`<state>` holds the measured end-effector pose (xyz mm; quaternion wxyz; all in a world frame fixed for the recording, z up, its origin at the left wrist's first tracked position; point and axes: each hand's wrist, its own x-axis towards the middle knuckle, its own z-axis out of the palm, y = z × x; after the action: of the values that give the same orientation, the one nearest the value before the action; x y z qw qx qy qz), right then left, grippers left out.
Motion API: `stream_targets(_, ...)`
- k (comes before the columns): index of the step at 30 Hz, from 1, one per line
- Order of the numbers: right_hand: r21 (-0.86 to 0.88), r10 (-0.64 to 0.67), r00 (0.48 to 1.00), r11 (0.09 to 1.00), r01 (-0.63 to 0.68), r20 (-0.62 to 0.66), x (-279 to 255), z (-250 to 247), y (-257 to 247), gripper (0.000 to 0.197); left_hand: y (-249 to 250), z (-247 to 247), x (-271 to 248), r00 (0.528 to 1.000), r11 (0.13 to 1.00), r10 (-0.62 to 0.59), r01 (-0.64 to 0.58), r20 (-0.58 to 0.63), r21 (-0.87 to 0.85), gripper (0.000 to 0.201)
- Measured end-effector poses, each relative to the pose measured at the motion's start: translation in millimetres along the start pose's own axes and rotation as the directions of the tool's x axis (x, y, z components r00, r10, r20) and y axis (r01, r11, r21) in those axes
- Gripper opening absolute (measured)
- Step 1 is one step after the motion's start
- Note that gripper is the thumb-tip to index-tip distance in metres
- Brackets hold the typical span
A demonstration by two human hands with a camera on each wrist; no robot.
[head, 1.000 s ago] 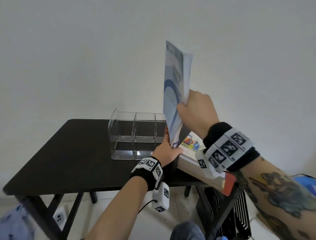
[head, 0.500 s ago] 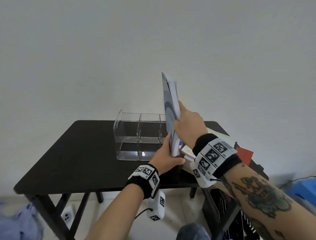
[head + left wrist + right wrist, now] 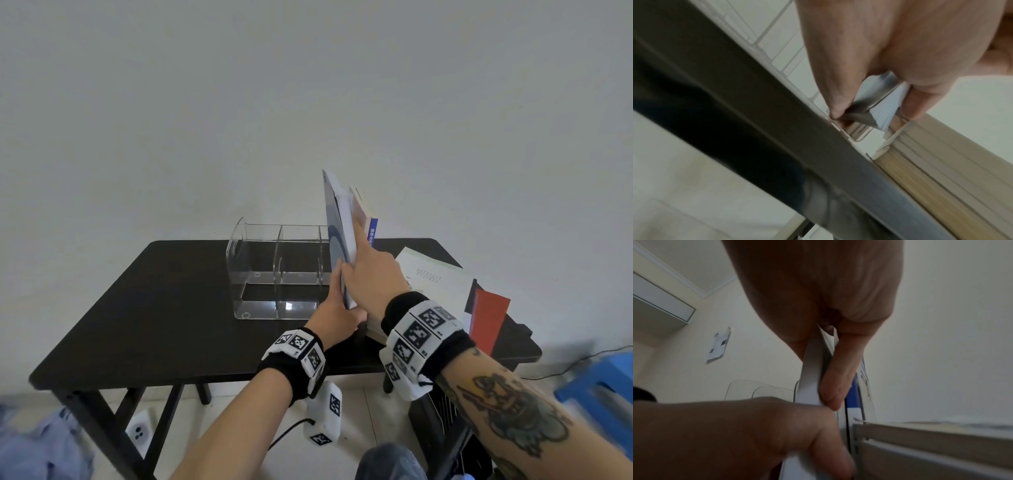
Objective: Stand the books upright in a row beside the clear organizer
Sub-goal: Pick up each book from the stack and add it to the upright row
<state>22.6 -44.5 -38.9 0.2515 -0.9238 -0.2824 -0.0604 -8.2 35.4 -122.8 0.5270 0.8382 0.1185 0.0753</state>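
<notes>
The clear organizer (image 3: pixel 274 270) stands at the back of the black table (image 3: pixel 164 308). A thin blue-and-white book (image 3: pixel 337 233) stands upright against its right end. My left hand (image 3: pixel 337 308) pinches the book's lower near corner (image 3: pixel 879 107) between thumb and fingers (image 3: pixel 912 105). My right hand (image 3: pixel 373 274) holds the same book higher up, with a finger (image 3: pixel 836 378) along its right face. A book with a blue spine (image 3: pixel 372 233) rises just to the right of it. Other books lie flat in a stack (image 3: pixel 435 277), and a red book (image 3: pixel 489 318) lies at the table's right end.
The stack's page edges (image 3: pixel 931 162) sit close to my left fingers. The table's left half is bare dark wood. A blue stool (image 3: pixel 603 387) and a cable are on the floor at the right, and a wall socket (image 3: pixel 138 430) shows under the table.
The thin book has come down from head height to the table beside the organizer. My right hand followed it down, and my left hand stays at its lower edge.
</notes>
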Motion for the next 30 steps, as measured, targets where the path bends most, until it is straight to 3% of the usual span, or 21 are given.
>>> stream_targets(7,0.025,-0.013,1.0,1.0,0.013,0.006,-10,-5,0,0.095,-5,2,1,1.0,0.999,0.024,-0.024,0.002,0.032,0.099)
stream_targets(11,0.029,-0.072,0.987,0.997,0.076,-0.14,-11,-20,0,0.105,-7,-1,2,0.999,1.0,0.031,-0.031,0.006,-0.003,0.098)
stream_targets(17,-0.073,-0.099,0.987,0.993,0.09,-0.129,0,-34,7,0.085,-2,0,2,1.0,0.999,0.011,-0.012,0.016,0.049,0.097)
stream_targets(24,0.0,-0.146,0.988,0.989,0.146,-0.047,1,-35,7,0.087,4,0,3,0.998,0.992,0.007,0.001,-0.063,0.124,0.08)
stream_targets(30,0.01,-0.143,0.989,0.99,0.144,-0.043,3,-38,6,0.081,10,4,1,0.99,0.993,0.017,-0.001,-0.137,0.115,0.082)
